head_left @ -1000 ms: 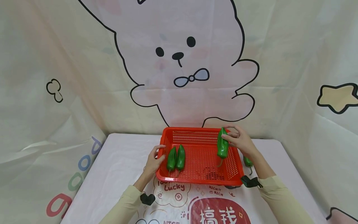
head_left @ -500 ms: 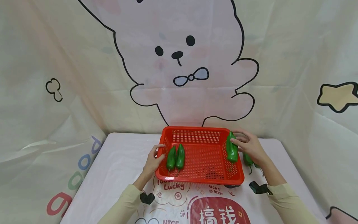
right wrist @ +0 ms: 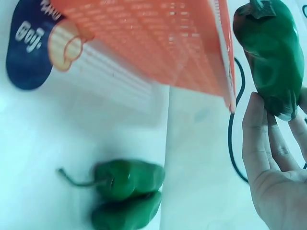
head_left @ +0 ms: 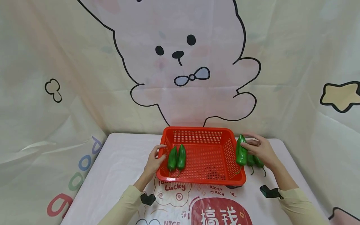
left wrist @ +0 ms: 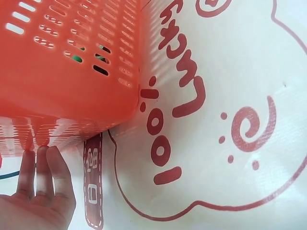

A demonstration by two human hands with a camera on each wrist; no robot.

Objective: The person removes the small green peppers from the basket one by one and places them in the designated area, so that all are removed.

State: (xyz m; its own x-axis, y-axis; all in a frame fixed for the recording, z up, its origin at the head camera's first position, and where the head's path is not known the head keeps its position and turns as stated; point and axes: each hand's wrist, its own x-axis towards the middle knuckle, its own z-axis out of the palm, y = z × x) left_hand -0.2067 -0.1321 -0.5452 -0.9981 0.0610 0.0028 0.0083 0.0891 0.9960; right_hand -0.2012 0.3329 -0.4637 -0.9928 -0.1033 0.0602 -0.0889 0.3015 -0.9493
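My right hand (head_left: 262, 150) pinches a green pepper (head_left: 241, 151) near its pointed end, with the stem hanging down, at the basket's right rim. In the right wrist view the held pepper (right wrist: 274, 57) is above the fingers (right wrist: 256, 136). The red plastic basket (head_left: 201, 181) holds two green peppers, one left (head_left: 172, 159) and one right (head_left: 181, 157), side by side. My left hand (head_left: 153, 161) holds the basket's left rim; in the left wrist view several fingertips (left wrist: 44, 165) touch its outer side. Two more peppers (right wrist: 129, 179) lie on the table, partly hidden in the head view.
A white table (head_left: 126, 150) with a printed mat (head_left: 180, 215) lies under the basket. Behind it hangs a cloth backdrop (head_left: 140, 109) with a cartoon animal. A dark cord (right wrist: 231, 139) shows beside the table in the right wrist view.
My right hand has carried the pepper rightward from above the basket's inside to its right rim. More of the two table peppers shows now. The left hand and basket have stayed put.
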